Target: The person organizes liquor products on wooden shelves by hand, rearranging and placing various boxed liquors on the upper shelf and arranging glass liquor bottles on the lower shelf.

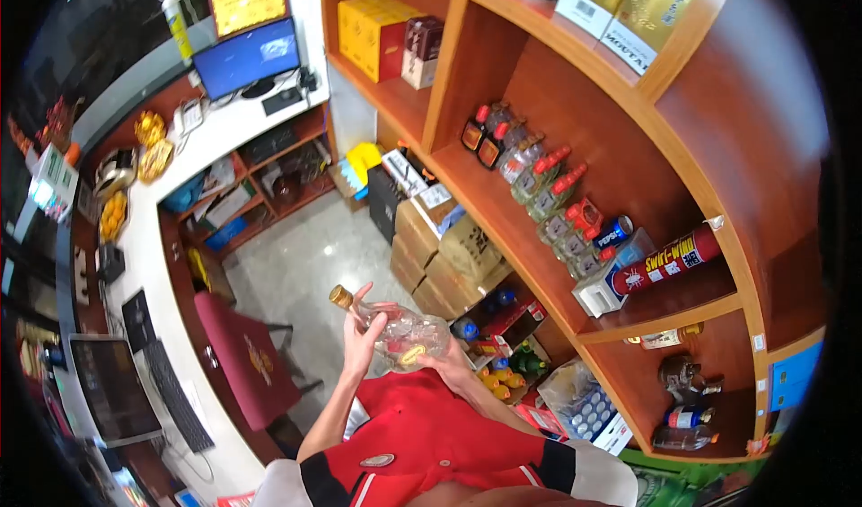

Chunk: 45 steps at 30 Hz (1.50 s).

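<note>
A clear glass bottle [416, 335] with a gold cap lies tilted across both my hands, its neck pointing to the upper left. My left hand [361, 335] is wrapped round it just below the neck, thumb over the glass. Near the base, my right hand [449, 363] grips the other end, by a small gold label. The bottle is held in front of my red shirt [422, 431]. Parts of my fingers are hidden behind the glass.
To the right, a wooden shelf [628, 318] carries several small bottles [543, 184], a Pepsi can [613, 232] and a red spray can [669, 260]. Cardboard boxes [422, 255] stand below. A red chair [242, 359] and a white counter [148, 238] are on the left.
</note>
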Each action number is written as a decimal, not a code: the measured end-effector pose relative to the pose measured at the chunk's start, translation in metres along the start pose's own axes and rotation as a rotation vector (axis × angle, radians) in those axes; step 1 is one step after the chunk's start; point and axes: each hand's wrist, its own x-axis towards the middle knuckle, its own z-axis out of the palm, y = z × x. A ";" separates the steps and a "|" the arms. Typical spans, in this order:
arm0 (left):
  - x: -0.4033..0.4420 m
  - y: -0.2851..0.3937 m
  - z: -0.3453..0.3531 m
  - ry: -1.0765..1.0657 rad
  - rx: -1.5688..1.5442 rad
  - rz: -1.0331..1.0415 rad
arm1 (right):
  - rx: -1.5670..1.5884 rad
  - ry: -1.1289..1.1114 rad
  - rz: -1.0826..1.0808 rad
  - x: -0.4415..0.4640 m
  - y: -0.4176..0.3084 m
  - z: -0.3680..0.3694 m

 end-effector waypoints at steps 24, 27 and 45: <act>0.083 0.229 0.260 -1.356 -0.485 0.300 | -0.895 1.258 -1.084 -0.122 -0.240 0.133; 0.070 0.283 0.312 -1.333 -0.489 0.598 | -1.092 1.339 -1.177 -0.147 -0.297 0.145; 0.088 0.320 0.585 -1.065 0.046 1.022 | -1.415 1.413 -0.775 -0.215 -0.532 -0.013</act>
